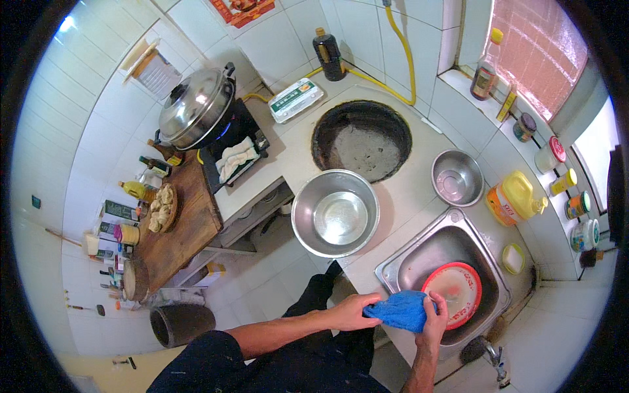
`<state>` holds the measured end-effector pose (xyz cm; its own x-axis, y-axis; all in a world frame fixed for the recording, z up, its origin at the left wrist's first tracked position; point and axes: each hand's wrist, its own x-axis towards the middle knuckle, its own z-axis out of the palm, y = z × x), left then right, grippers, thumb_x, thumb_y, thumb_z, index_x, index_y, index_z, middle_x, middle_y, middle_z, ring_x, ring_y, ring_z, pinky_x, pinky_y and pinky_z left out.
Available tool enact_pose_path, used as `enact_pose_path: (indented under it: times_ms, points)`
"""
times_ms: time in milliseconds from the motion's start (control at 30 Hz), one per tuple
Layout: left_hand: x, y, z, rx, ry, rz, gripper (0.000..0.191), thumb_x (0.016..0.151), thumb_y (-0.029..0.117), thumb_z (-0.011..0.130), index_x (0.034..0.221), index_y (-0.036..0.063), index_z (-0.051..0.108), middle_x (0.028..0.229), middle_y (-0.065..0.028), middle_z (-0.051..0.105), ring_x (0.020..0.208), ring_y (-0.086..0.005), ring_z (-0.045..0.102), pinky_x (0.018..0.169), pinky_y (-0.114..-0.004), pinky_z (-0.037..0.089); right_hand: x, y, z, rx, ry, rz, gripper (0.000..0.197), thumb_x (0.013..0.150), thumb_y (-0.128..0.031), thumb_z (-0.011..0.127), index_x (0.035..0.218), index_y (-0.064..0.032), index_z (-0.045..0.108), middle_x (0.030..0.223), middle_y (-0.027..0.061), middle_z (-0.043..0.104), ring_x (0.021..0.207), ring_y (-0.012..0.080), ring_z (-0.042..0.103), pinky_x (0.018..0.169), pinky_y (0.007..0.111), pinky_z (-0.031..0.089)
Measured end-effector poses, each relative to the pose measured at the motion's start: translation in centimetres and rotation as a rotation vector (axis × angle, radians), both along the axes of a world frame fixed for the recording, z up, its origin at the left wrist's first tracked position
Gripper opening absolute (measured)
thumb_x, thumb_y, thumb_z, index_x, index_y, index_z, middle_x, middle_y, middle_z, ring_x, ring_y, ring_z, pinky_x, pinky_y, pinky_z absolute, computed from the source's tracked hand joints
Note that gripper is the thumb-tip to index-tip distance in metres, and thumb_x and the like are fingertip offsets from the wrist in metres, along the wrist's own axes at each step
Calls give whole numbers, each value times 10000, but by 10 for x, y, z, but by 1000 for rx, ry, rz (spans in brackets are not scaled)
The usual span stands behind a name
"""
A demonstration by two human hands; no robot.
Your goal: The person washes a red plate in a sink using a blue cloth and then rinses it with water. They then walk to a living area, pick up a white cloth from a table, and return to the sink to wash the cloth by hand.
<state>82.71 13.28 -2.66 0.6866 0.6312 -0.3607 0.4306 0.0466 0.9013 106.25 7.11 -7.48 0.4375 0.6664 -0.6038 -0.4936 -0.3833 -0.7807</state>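
A crumpled blue cloth point(404, 310) is stretched between my two hands, above the near edge of the stainless steel sink point(410, 267). At its left end, my left hand point(355, 311) pinches it between thumb and fingers. My right hand point(434, 319) grips the other end. Beneath and beyond the cloth, a red-rimmed enamel basin point(464, 290) with a pale inside lies in the sink. Part of the basin is hidden by the cloth and my right hand. A large metal pot point(335, 213) rests on the counter, partly over its edge.
A lidded steel pot point(196, 108) stands over a blue flame on the gas stove point(233, 135). Behind the metal pot is a round dark recess point(363, 142). Beside the sink are a small metal bowl point(457, 178), a yellow oil jug point(513, 196) and a soap dish point(513, 259).
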Motion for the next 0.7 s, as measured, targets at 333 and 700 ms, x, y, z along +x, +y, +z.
enact_pose_path:
  times_ms: [333, 700]
  points:
    - [-112, 7, 26, -440, -275, 397, 285, 942, 224, 667, 1165, 52, 620, 1045, 4, 648, 950, -78, 581, 847, -269, 492, -68, 7, 50, 68, -53, 658, 587, 791, -87, 749, 1327, 7, 530, 1133, 114, 619, 1031, 197, 592, 917, 327, 476]
    - [-321, 43, 48, -207, -255, 654, 127, 931, 123, 654, 1025, 37, 653, 933, 5, 666, 825, -62, 597, 752, -238, 499, -243, 65, 88, 159, 82, 486, 456, 834, -85, 726, 1259, -16, 576, 1065, 52, 628, 965, 149, 589, 871, 295, 476]
